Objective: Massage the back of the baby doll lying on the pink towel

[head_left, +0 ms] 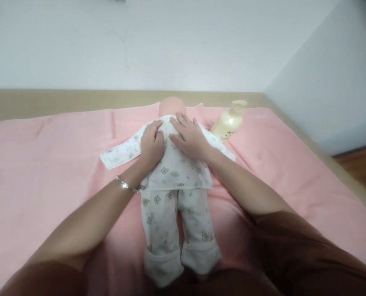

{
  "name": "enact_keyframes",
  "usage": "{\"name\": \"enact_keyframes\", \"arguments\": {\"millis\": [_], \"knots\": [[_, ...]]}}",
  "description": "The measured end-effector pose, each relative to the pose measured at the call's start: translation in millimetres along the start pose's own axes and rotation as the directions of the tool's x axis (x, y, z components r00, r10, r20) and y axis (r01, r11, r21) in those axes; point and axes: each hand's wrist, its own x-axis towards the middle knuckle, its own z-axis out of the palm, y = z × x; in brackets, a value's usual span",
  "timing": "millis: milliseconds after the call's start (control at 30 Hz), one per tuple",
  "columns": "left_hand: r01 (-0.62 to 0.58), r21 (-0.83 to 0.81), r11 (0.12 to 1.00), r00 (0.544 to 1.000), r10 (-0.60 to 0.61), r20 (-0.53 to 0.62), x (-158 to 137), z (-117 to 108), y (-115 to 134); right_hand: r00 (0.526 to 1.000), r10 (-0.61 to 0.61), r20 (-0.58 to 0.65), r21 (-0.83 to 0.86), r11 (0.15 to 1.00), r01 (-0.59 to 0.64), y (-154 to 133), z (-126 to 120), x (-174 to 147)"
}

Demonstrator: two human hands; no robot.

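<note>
A baby doll in a white top and trousers with small green prints lies stretched out, its smooth bald head pointing away from me. No facial features show. My left hand rests on the left side of the doll's upper body, fingers forward and thumb apart. On the right side, near the neck, my right hand lies flat with its fingers spread. Neither hand grips anything. The doll's sleeves stretch out to both sides, and its trouser cuffs are turned up near my body.
Beneath the doll is a wrinkled pink cloth on a tan surface. A pale yellow pump bottle leans at a tilt beyond the right sleeve. White walls border the surface at the back and right. Wooden flooring shows at far right.
</note>
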Motion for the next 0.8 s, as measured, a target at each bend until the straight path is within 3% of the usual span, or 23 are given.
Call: {"name": "enact_keyframes", "arguments": {"millis": [167, 333, 500, 633, 800], "knots": [[0.008, 0.001, 1.0, 1.0, -0.008, -0.005, 0, 0, 1, 0.998, 0.057, 0.005, -0.103, 0.993, -0.056, -26, 2, -19], [0.045, -0.015, 0.999, 0.999, -0.046, -0.008, 0, -1, 3, 0.996, -0.085, 0.0, -0.158, 0.984, 0.084, -53, 2, -41], [0.046, -0.017, 0.999, 0.999, -0.046, -0.009, 0, -1, 3, 0.986, -0.165, 0.028, -0.072, 0.983, 0.167, -30, 0, -20], [0.026, 0.005, 1.0, 1.0, -0.026, 0.003, 0, -1, 3, 0.989, -0.147, -0.017, -0.03, 0.989, 0.146, -9, 2, -4], [0.012, 0.007, 1.0, 1.0, -0.012, -0.002, 1, -1, 2, 0.989, -0.137, -0.057, -0.02, 0.991, 0.136, -7, 8, -3]]}}
